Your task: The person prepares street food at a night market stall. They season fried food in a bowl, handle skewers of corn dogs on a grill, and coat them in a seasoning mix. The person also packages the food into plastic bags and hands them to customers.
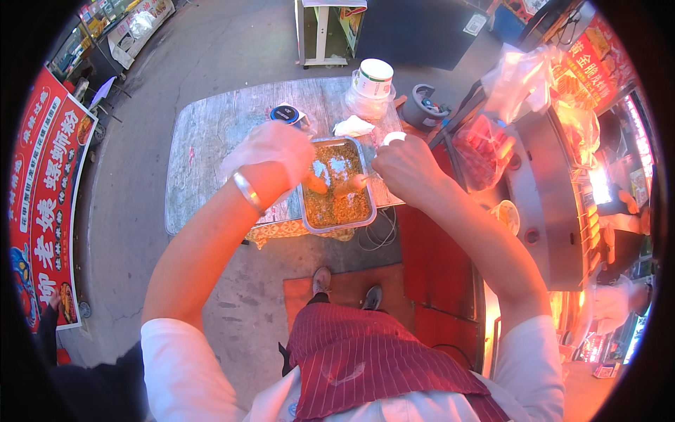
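Note:
A shallow rectangular tray (372, 215) of brown crumbs or chopped seasoning sits at the table's near edge, with pale patches on top. A sausage (350, 185) lies on the crumbs, a thin stick at its end pointing toward my right hand. My left hand (277, 153), in a clear plastic glove, is over the tray's left edge, above another sausage (315, 183); its fingers are hidden. My bare right hand (408, 162) is curled at the tray's right side, beside a white round rim (394, 138). Whether it grips that or the stick is unclear.
On the wood-patterned table (211, 142) stand a dark-lidded jar (285, 114), crumpled white tissue (353, 126) and a paper tub (375, 78). To the right, a bag of sausages (482, 150) hangs by a metal stall counter (551, 211). A gas cylinder (423, 108) stands behind.

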Demonstrator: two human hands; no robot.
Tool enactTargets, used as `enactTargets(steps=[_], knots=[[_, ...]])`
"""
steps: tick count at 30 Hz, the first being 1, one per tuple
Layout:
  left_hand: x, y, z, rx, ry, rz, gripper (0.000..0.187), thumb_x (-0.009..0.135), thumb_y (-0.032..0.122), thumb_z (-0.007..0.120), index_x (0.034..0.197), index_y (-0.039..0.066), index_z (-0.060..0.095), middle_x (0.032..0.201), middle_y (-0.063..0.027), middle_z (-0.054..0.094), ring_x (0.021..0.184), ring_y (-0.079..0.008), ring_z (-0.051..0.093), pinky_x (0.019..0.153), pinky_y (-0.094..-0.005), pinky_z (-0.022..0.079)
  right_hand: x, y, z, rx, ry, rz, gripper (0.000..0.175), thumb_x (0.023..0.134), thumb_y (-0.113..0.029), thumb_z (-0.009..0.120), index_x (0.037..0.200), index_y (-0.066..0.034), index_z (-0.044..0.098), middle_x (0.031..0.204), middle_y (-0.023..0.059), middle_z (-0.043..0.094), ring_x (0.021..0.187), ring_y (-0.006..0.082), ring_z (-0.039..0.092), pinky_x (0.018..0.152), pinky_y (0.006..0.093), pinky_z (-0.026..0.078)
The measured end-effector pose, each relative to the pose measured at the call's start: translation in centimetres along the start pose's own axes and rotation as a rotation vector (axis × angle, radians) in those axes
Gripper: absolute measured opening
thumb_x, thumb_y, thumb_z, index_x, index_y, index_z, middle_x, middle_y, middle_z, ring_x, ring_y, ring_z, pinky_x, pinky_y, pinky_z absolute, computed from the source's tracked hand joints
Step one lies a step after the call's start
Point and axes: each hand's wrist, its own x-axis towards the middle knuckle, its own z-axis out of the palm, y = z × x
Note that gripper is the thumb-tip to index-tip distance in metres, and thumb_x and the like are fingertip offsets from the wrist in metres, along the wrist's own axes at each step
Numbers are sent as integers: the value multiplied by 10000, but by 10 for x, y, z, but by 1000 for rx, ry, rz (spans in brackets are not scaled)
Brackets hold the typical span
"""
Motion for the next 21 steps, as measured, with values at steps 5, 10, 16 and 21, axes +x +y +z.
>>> enactTargets(steps=[5,10,16,21], knots=[[19,18,-12,53,5,75,192,891,226,651,980,86,746,974,-119,733,973,-279,703,813,-379,562,12,-7,-6,-85,61,-62,63,757,-112,638,745,-133,697,776,11,645,827,214,658,683,354,501],[-6,26,-27,62,-89,70,226,888,247,654,1013,80,743,1036,-132,722,1004,-285,693,824,-396,563,-4,-3,7,-16,46,-26,71,766,-115,634,764,-144,698,804,8,648,839,215,657,688,360,506],[-13,-14,-4,-319,-28,-186,252,862,218,668,1056,74,738,1023,-98,736,956,-324,712,746,-444,584,-24,13,15,110,252,102,49,750,-146,666,736,-115,702,746,67,668,727,269,686,613,409,508],[-26,-62,60,-212,251,-100,198,878,222,619,942,71,729,929,-169,713,884,-352,691,721,-457,552,-64,7,28,396,276,522,125,847,-196,648,837,-80,693,771,144,661,762,341,679,639,466,519]])
